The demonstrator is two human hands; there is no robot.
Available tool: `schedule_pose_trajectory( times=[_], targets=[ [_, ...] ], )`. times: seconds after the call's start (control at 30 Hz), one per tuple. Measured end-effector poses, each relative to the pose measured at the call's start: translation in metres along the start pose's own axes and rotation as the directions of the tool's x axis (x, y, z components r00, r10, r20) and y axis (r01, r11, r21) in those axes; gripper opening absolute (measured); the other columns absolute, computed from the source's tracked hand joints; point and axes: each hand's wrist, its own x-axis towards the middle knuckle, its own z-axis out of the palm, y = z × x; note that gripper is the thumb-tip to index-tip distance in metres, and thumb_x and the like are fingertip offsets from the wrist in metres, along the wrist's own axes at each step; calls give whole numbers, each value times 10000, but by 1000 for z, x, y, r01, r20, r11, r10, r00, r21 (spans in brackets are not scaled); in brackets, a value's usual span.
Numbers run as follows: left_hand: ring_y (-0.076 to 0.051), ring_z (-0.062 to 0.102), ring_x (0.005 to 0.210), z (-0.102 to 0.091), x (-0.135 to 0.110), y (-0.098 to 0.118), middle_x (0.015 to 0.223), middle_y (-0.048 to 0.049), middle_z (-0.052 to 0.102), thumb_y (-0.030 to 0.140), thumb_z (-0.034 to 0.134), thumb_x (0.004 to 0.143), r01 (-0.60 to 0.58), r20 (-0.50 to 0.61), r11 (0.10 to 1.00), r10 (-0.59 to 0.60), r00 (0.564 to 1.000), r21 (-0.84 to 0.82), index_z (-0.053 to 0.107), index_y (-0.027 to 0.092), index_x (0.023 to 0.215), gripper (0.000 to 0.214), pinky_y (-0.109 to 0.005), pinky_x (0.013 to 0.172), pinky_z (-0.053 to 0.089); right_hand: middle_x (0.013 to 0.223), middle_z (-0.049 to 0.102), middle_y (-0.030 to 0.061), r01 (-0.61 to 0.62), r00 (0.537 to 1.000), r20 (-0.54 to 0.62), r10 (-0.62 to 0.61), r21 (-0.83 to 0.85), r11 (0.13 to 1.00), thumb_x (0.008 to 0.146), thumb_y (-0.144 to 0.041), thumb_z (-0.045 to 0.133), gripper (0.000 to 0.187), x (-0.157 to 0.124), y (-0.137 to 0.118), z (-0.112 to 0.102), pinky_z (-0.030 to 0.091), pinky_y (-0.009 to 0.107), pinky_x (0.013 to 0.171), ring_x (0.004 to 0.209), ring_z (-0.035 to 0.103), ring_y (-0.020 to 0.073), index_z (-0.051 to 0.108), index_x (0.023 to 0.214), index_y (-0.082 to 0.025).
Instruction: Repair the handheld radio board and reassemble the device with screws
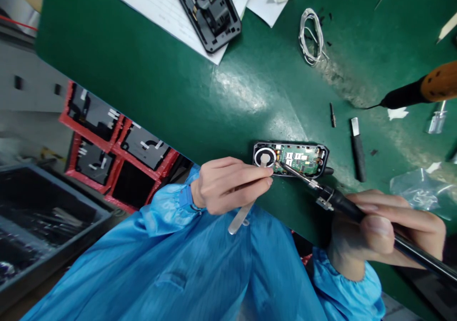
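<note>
An opened black device (290,158) with a green circuit board and a round white speaker lies on the green mat near its front edge. My left hand (230,184) is closed in a pinch on metal tweezers (243,214), whose tips reach the board's left part. My right hand (385,233) grips a black soldering iron (342,204); its thin metal tip touches the circuit board next to the tweezers. Both sleeves are blue.
A second black housing (209,12) rests on white papers at the top. A coil of white wire (311,36), a black-handled blade (357,147), an orange-handled tool (424,90) and a plastic bag (417,190) lie on the mat. Red trays (107,145) hold parts at left.
</note>
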Motion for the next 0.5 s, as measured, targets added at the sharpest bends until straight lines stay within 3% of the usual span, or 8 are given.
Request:
schedule_pose_trajectory(
  times=[0.17,0.33,0.5],
  targets=[
    [-167,906,903,9,1,-4,1143,-99,938,160,593,1200,-75,-198,997,80,977,35,789,165,1185,197,-269,781,742,657,503,-25,-15,1000,14,15,13,1000,1006,-606,874,522,0,3,-1,542,413,594,675,703,228,669,704,-233],
    [-189,920,991,3,3,-3,1229,-109,933,150,602,1195,-35,-10,999,35,999,17,793,178,1215,194,-303,849,760,665,499,-30,46,999,-12,-46,34,998,1011,-559,871,514,1,7,1,524,389,583,659,705,207,655,694,-217],
    [-179,910,970,6,-1,-4,1214,-86,935,159,613,1187,-60,-147,998,63,987,24,798,192,1238,195,-279,853,735,623,488,-39,77,997,-23,-75,66,995,1015,-520,863,535,2,9,2,490,359,558,634,694,192,596,664,-218]
  ],
)
